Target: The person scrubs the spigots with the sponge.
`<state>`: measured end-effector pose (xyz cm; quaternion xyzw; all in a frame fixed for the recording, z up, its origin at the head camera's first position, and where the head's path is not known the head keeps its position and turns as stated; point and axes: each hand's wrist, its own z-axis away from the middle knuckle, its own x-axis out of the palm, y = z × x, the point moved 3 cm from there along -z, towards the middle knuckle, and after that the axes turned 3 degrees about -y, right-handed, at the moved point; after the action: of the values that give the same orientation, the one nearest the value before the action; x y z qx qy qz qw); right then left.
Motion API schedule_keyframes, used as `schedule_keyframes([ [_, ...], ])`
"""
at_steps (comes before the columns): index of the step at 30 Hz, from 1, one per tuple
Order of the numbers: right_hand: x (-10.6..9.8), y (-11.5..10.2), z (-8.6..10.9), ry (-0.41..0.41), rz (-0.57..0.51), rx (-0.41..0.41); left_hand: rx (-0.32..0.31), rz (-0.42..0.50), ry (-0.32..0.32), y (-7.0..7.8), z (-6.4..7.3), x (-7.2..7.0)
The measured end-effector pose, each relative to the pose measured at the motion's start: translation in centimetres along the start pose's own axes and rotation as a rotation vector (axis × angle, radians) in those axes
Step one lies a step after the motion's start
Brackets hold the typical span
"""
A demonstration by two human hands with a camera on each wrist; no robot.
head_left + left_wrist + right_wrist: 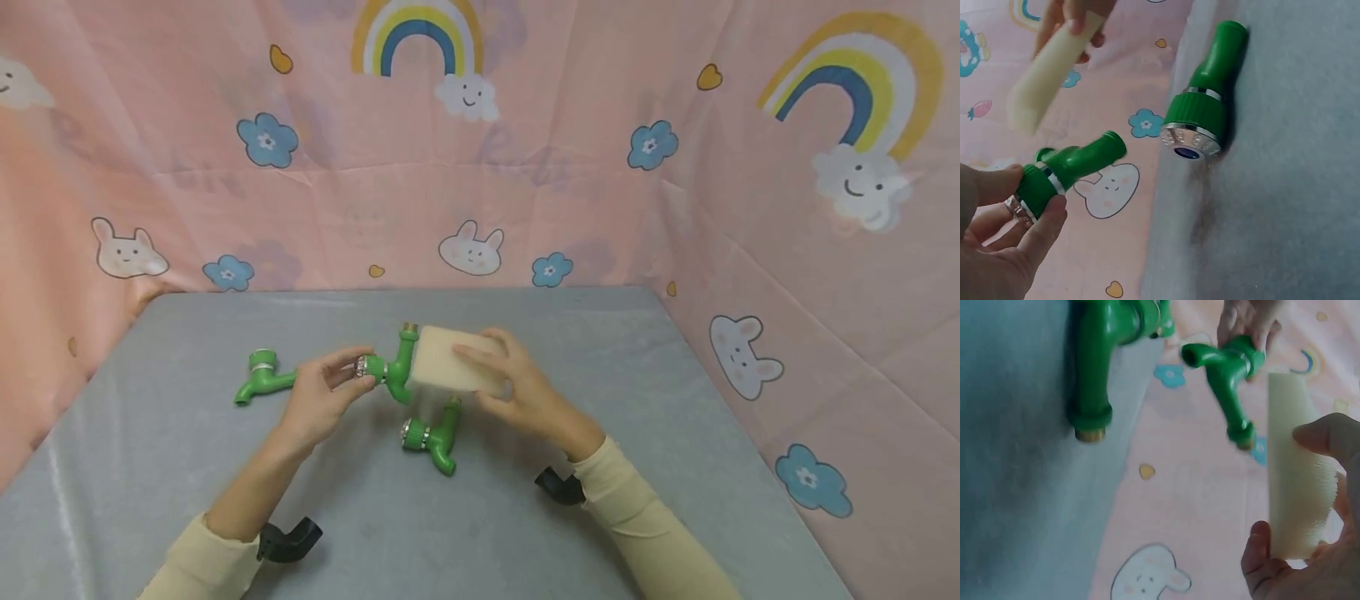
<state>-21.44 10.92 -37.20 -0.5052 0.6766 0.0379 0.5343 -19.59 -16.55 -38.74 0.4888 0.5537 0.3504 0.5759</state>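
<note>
My left hand (318,404) pinches a green tap (401,367) by its ribbed, silver-capped knob, holding it up over the table. In the left wrist view, thumb and fingers are on either side of that knob. With my right hand (531,396) I grip a cream sponge (450,358), a thick pale block, by its right end. The sponge's left edge is close beside the held tap's body in the head view, while the right wrist view shows its narrow side. A second green tap (442,442) lies on the table below both hands.
Another green tap (262,379) is on the table left of my left hand, its right end hidden behind that hand. The grey table (420,542) meets a pink printed curtain (360,183) at the back and right. Black wrist mounts (288,540) jut from both sleeves.
</note>
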Motion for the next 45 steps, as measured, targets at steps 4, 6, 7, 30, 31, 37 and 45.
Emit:
schedule_keyframes([
  [4, 0.6, -1.0, -0.2, -0.008, 0.106, -0.066, 0.070, -0.155, -0.059, 0.2, -0.1, 1.0],
  [6, 0.9, -1.3, -0.2, -0.027, 0.159, -0.070, 0.089, -0.172, -0.093, 0.4, -0.1, 1.3],
  [7, 1.1, -1.4, -0.2, -0.038, 0.171, -0.059, 0.089, -0.172, -0.105, 0.5, -0.1, 1.4],
  [30, 0.8, -0.3, 0.0, -0.007, -0.173, 0.136, 0.471, -0.545, -0.078, 2.1, 0.9, 1.2],
  [31, 1.1, -0.4, 0.0, -0.017, -0.174, 0.147, 0.490, -0.558, -0.082, 2.2, 1.0, 1.4],
  [37, 1.2, -0.5, 0.3, -0.076, -0.124, 0.244, 0.538, -0.604, -0.080, 2.1, 1.1, 1.6],
  [45, -1.1, 0.8, 0.7, -0.120, -0.198, 0.337, 0.520, -0.584, -0.076, 2.3, 1.2, 0.8],
])
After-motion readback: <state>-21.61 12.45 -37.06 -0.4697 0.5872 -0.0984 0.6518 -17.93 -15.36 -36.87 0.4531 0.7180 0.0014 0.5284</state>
